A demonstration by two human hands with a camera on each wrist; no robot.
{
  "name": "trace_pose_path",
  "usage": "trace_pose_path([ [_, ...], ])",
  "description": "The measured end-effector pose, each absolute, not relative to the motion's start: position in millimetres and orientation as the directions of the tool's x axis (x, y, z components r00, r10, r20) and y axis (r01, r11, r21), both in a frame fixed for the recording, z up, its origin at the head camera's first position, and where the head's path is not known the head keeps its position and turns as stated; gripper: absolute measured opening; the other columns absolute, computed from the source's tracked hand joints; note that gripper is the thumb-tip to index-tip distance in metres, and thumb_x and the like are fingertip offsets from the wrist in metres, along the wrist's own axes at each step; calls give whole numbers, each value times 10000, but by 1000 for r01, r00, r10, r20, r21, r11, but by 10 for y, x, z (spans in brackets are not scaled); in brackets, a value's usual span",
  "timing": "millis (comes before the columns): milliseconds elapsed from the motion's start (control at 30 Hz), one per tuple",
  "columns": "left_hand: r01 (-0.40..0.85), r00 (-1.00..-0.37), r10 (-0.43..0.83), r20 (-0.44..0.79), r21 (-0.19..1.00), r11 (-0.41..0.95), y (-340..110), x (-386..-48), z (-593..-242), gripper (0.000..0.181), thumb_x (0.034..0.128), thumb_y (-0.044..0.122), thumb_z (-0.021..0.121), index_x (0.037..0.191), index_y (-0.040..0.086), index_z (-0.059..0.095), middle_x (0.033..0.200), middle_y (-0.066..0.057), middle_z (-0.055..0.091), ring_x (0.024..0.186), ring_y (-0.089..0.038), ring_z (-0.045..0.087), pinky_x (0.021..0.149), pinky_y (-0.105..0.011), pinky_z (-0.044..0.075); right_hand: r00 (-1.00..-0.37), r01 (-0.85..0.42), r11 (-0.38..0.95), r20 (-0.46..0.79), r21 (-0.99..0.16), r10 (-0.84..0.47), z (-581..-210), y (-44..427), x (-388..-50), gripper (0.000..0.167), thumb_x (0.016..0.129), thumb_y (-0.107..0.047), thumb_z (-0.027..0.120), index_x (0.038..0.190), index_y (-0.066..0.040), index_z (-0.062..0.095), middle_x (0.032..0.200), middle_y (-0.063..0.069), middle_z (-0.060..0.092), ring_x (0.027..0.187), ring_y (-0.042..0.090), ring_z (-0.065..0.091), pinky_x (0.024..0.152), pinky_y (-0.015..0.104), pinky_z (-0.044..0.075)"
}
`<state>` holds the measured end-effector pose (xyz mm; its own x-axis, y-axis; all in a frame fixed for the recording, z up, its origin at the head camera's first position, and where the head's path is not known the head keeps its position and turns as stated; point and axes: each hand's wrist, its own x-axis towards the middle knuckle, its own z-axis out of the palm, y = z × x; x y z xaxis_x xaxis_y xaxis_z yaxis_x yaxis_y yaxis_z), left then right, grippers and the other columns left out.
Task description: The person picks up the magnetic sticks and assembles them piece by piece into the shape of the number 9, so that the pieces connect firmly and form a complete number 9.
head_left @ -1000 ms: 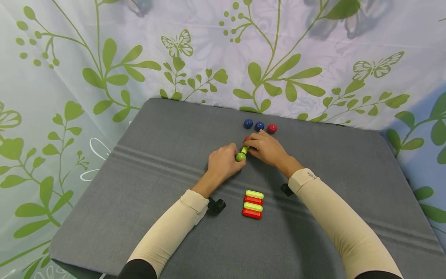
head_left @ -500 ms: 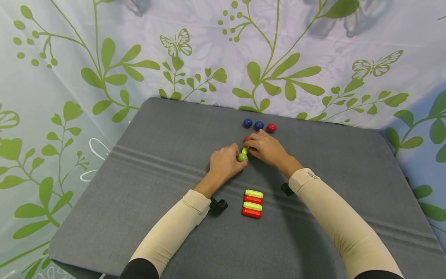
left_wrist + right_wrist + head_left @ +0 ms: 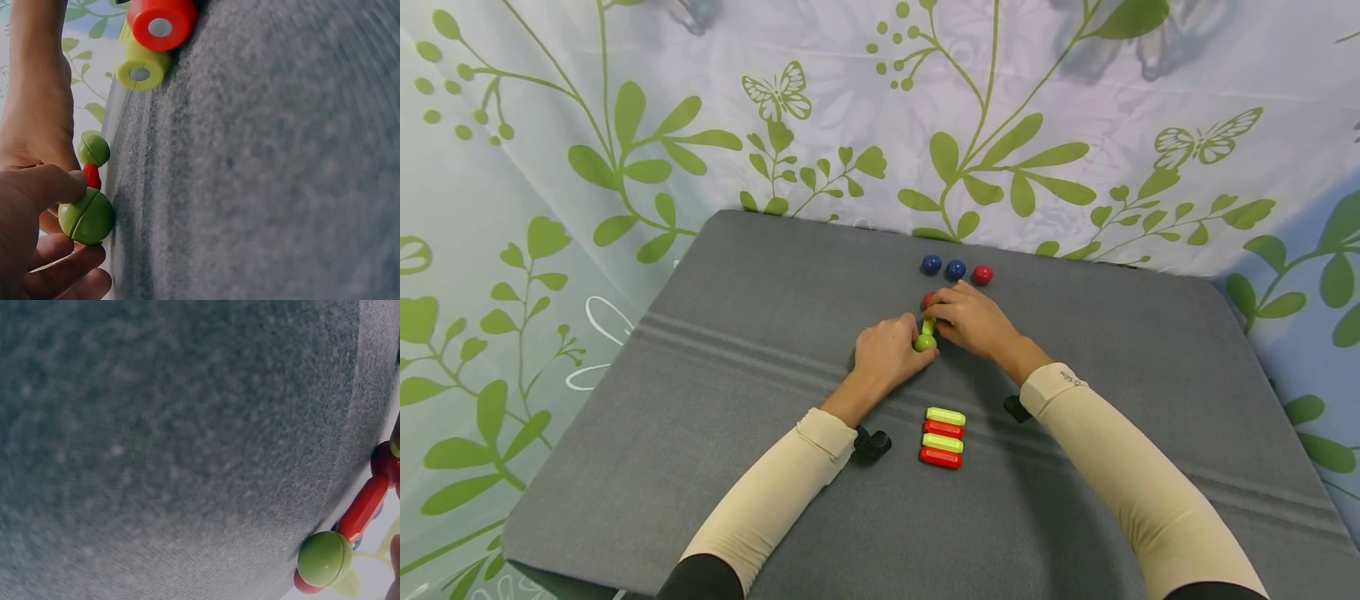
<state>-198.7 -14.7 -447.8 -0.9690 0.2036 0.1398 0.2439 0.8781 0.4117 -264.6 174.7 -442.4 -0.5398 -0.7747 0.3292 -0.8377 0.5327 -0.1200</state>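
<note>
My left hand point(image 3: 887, 354) pinches a green ball point(image 3: 925, 342) between thumb and fingers; the left wrist view shows this ball point(image 3: 86, 215) up close. A yellow-green rod point(image 3: 928, 327) runs from it to my right hand point(image 3: 977, 321). The right fingers hold the rod near a red ball point(image 3: 928, 298), partly covered by them. In the right wrist view, a red rod point(image 3: 364, 509) links a dark red ball point(image 3: 385, 464) to another green ball point(image 3: 325, 557). Only bits of the right fingers point(image 3: 395, 556) show there.
Two blue balls point(image 3: 931, 264) and a red ball point(image 3: 982, 274) lie in a row near the back edge of the grey table point(image 3: 737, 467). Several rods point(image 3: 942, 442), alternating yellow and red, lie side by side in front of the hands. A patterned curtain point(image 3: 820, 125) hangs behind.
My left hand has shifted slightly right, and the green ball with the rod's near end has swung right with it. The right hand stays almost in place.
</note>
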Motion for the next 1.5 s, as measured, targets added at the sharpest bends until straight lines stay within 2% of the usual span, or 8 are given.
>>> trace_pose_path([
  [200, 249, -968, 219, 120, 415, 875, -114, -1977, -4473, 369, 849, 495, 780, 883, 170, 608, 711, 45, 562, 609, -133, 547, 558, -329, 444, -535, -840, 529, 343, -122, -772, -4432, 1777, -2609, 241, 837, 12, 775, 1071, -46, 762, 1081, 102, 669, 1000, 313, 597, 1021, 518, 395],
  [467, 267, -963, 232, 135, 404, 875, -113, -1985, -4499, 381, 843, 507, 781, 887, 170, 609, 715, 45, 548, 615, -134, 542, 557, -325, 433, -599, -797, 591, 294, -127, -745, -4360, 1862, -2528, 287, 857, -63, 800, 1135, -57, 728, 1104, 90, 633, 1077, 301, 600, 1091, 573, 336],
  [567, 270, -963, 232, 140, 405, 873, -139, -1986, -4503, 393, 835, 514, 788, 895, 162, 622, 715, 40, 543, 608, -134, 535, 544, -318, 424, -614, -783, 610, 305, -120, -728, -4342, 1926, -2501, 299, 861, -82, 805, 1147, -55, 724, 1091, 84, 627, 1041, 294, 592, 1051, 537, 391],
  [700, 288, -957, 246, 153, 407, 867, -181, -1992, -4489, 404, 832, 514, 793, 925, 152, 639, 734, 34, 541, 611, -136, 529, 540, -315, 421, -632, -764, 634, 331, -119, -701, -4305, 2014, -2440, 339, 849, -95, 821, 1169, -51, 720, 1080, 77, 632, 933, 279, 564, 871, 457, 471],
  [833, 316, -948, 271, 166, 400, 860, -215, -1996, -4474, 404, 841, 512, 785, 955, 151, 642, 775, 35, 555, 640, -139, 536, 569, -325, 433, -640, -758, 641, 324, -120, -697, -4259, 2068, -2345, 320, 838, -124, 839, 1133, -53, 734, 1053, 68, 649, 938, 270, 604, 969, 517, 458],
  [967, 331, -943, 290, 162, 395, 857, -239, -1988, -4453, 387, 855, 498, 774, 967, 156, 633, 818, 31, 576, 675, -144, 547, 612, -341, 460, -619, -778, 618, 308, -114, -723, -4244, 2075, -2205, 283, 829, -148, 848, 1080, -66, 746, 1022, 53, 669, 985, 260, 644, 1063, 612, 357],
  [1300, 354, -935, 330, 132, 434, 829, -289, -2013, -4429, 370, 868, 460, 778, 1030, 150, 656, 927, 25, 626, 770, -150, 584, 692, -371, 503, -514, -857, 495, 276, -142, -812, -4333, 1952, -1782, 258, 848, -215, 834, 1054, -85, 747, 981, 18, 656, 945, 182, 640, 1026, 602, 406],
  [1500, 338, -938, 334, 95, 475, 812, -334, -2020, -4389, 388, 873, 440, 783, 1097, 144, 669, 1047, 10, 670, 889, -156, 623, 765, -386, 519, -496, -868, 463, 266, -180, -827, -4339, 1896, -1573, 256, 854, -251, 833, 1035, -94, 743, 974, 5, 652, 944, 172, 636, 1016, 566, 433],
])
